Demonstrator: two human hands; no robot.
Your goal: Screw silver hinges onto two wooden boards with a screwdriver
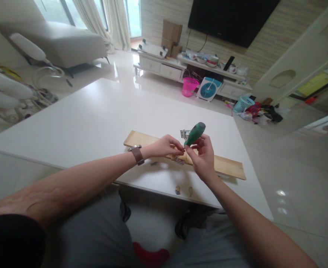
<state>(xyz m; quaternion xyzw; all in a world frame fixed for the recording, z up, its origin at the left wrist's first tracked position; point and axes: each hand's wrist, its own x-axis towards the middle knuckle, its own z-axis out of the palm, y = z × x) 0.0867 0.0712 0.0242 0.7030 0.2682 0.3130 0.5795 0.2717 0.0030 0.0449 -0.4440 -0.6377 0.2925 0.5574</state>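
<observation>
Right hand (203, 160) gripped the green screwdriver (195, 134), left hand (165, 146) pinched a small item (183, 149) (unidentifiable) at its lower end, both over mid-length of the wooden board (230, 166), long axis left-to-right, right end nearer the body.

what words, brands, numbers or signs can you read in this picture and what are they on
No text is readable.
Television: a tiny mark on its lower edge, too small to read.
Green handle at the hands: no lettering can be made out.
Watch: no numbers can be made out.
</observation>
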